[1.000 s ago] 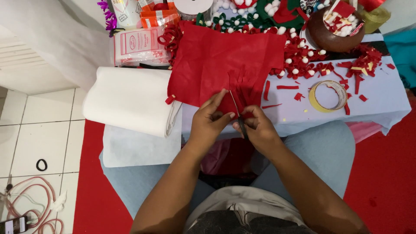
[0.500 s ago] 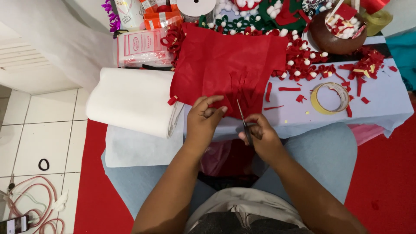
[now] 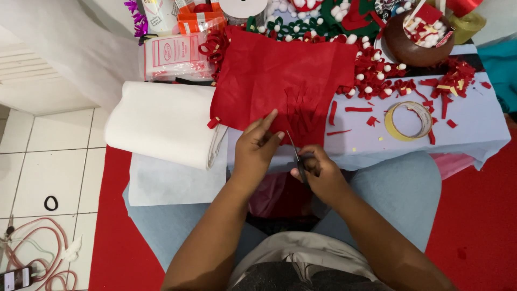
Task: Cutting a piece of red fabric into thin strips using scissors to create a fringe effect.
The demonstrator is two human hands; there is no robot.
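A sheet of red felt (image 3: 269, 75) lies on the low table, its near edge cut into narrow strips. My left hand (image 3: 257, 146) presses on that near edge with fingers spread. Just to its right, my right hand (image 3: 318, 173) grips small dark scissors (image 3: 294, 156), blades pointing up into the felt's cut edge. Both hands sit over the table's front edge, above my lap.
A white fabric roll (image 3: 161, 124) lies left of the felt. A yellow tape ring (image 3: 409, 119) and red scraps sit to the right. A brown bowl (image 3: 414, 40), pompoms and packets crowd the back. A cable and phone (image 3: 16, 277) lie on the floor.
My hands and the scissors shifted slightly right along the felt's near edge. My left hand's fingers have spread flatter on the felt.
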